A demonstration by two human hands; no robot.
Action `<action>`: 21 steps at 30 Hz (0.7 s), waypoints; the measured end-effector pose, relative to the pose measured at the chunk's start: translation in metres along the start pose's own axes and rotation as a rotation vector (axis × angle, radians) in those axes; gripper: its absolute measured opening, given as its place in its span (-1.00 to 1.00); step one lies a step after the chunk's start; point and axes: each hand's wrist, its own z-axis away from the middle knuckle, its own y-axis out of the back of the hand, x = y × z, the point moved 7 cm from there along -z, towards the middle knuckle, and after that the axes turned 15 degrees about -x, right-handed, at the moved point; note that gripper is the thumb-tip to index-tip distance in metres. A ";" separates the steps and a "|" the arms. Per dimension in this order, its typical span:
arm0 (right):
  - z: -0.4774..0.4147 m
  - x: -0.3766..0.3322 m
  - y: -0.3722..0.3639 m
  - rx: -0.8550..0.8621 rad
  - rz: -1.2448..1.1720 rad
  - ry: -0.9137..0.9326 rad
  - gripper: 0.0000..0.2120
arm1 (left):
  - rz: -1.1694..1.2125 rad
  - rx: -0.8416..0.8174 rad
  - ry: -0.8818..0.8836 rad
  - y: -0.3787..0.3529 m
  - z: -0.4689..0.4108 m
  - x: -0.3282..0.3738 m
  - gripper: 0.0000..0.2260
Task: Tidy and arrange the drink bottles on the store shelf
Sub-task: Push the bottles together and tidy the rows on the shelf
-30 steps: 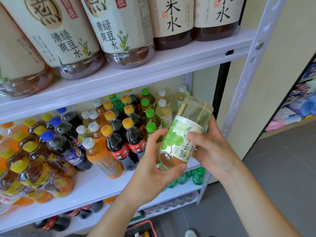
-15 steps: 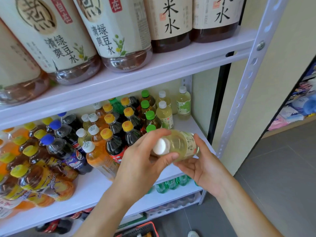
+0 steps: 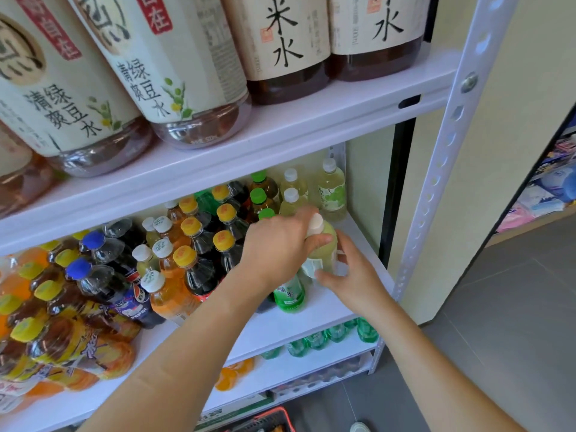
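Observation:
A pale green drink bottle (image 3: 325,244) with a white cap stands upright at the right end of the middle shelf (image 3: 280,325). My left hand (image 3: 277,244) grips its neck and shoulder from the left. Lower down, the fingers of my right hand (image 3: 352,275) hold its label from the right. Behind it stand three bottles of the same pale drink (image 3: 332,191). A green-labelled bottle (image 3: 288,294) stands just in front, partly under my left wrist.
Rows of yellow-capped dark drinks (image 3: 199,257), orange drinks and blue-capped cola (image 3: 103,275) fill the shelf's left and middle. Large bottles (image 3: 174,63) line the upper shelf overhead. The white perforated upright (image 3: 436,169) bounds the right. Green bottles (image 3: 314,341) sit on the shelf below.
The pale bottle went from upside down in front of the shelf, through lying level, to upright on the shelf's right end. Both hands moved in with it.

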 end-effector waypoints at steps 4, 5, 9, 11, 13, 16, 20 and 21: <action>-0.027 0.023 0.016 0.109 -0.024 -0.083 -0.40 | -0.107 -0.145 0.043 -0.018 -0.041 -0.003 -0.55; -0.034 0.023 0.023 0.165 -0.033 -0.086 -0.42 | -0.123 -0.179 0.055 -0.022 -0.049 -0.005 -0.56; -0.066 0.002 0.054 0.345 -0.082 -0.021 -0.61 | -0.194 -0.300 0.121 -0.039 -0.077 -0.013 -0.60; -0.084 -0.010 0.065 0.388 -0.057 0.004 -0.65 | -0.262 -0.345 0.146 -0.047 -0.085 -0.015 -0.62; -0.103 -0.019 0.072 0.417 -0.014 0.023 -0.65 | -0.279 -0.363 0.181 -0.051 -0.090 -0.017 -0.66; -0.135 -0.027 0.081 0.437 0.094 0.051 -0.62 | -0.281 -0.384 0.214 -0.053 -0.096 -0.019 -0.71; -0.174 -0.010 0.085 0.418 0.145 -0.131 -0.55 | -0.308 -0.392 0.190 -0.053 -0.100 -0.018 -0.70; -0.180 -0.004 0.084 0.407 0.170 -0.210 -0.52 | -0.299 -0.398 0.188 -0.053 -0.100 -0.019 -0.70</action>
